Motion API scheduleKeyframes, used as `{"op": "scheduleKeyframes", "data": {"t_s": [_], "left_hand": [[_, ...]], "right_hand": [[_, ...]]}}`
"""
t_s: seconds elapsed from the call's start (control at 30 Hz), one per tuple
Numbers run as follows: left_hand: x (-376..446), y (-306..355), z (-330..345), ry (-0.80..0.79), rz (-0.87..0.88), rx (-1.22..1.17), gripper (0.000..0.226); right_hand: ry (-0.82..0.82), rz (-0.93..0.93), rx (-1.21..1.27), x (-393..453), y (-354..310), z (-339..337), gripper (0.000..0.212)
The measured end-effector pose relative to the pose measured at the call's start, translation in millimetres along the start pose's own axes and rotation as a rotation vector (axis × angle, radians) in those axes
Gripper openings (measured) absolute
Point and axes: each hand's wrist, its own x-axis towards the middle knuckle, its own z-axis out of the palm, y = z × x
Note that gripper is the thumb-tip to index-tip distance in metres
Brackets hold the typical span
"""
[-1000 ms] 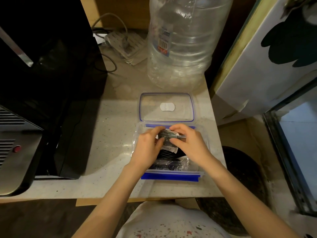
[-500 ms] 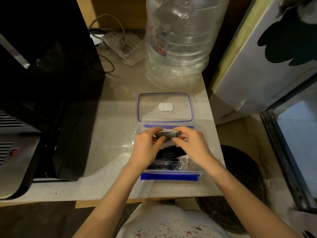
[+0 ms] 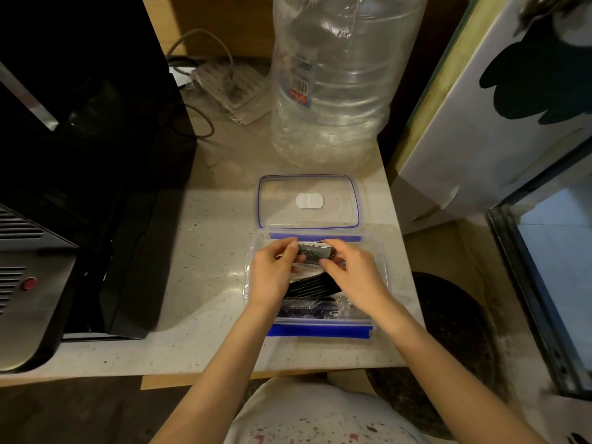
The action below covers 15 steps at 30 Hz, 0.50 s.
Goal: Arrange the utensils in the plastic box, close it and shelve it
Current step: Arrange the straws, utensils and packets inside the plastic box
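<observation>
The clear rectangular plastic box with blue latch strips (image 3: 320, 328) sits open on the pale speckled countertop, its transparent blue-rimmed lid (image 3: 308, 201) lying flat just behind it with a white oval patch at the centre. Inside the box lie black plastic utensils (image 3: 312, 285) fanned side by side, with more wrapped in crinkled clear film nearer the front wall. A small grey packet (image 3: 314, 251) is held above the box's rear part.

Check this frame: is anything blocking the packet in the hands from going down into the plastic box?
Nothing visible blocks it. Left hand and right hand pinch the small grey packet over the open plastic box. Its lid lies behind on the counter. Black utensils already lie inside.
</observation>
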Motion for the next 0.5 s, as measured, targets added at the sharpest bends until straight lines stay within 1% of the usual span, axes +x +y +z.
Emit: {"op": "scheduleKeyframes", "data": {"t_s": [0.07, 0.2, 0.27, 0.33, 0.43, 0.5], "left_hand": [[0.7, 0.2, 2.4, 0.018, -0.031, -0.039, 0.024], [-3.8, -0.3, 4.9, 0.054, -0.044, -0.052, 0.026], [-7.9, -0.9, 7.1, 0.035, -0.062, -0.103, 0.026], [-11.1, -0.7, 10.1, 0.018, -0.049, -0.127, 0.024], [-13.5, -0.1, 11.9, 0.021, 0.019, -0.038, 0.029], [-15.1, 0.2, 9.9, 0.012, 0.088, 0.051, 0.031]], "right_hand": [[0.009, 0.016, 0.01, 0.6, 1.9, 0.1, 0.035], [0.074, 0.11, 0.109, 2.1, 4.7, 2.5, 0.034], [0.093, 0.093, 0.085, 1.5, 3.0, 5.6, 0.032], [0.096, 0.042, 0.005, 0.7, 0.4, 10.2, 0.03], [0.08, 0.021, -0.102, -0.6, -2.6, 13.4, 0.033], [0.066, 0.023, -0.1, -0.7, -2.3, 11.1, 0.035]]}}
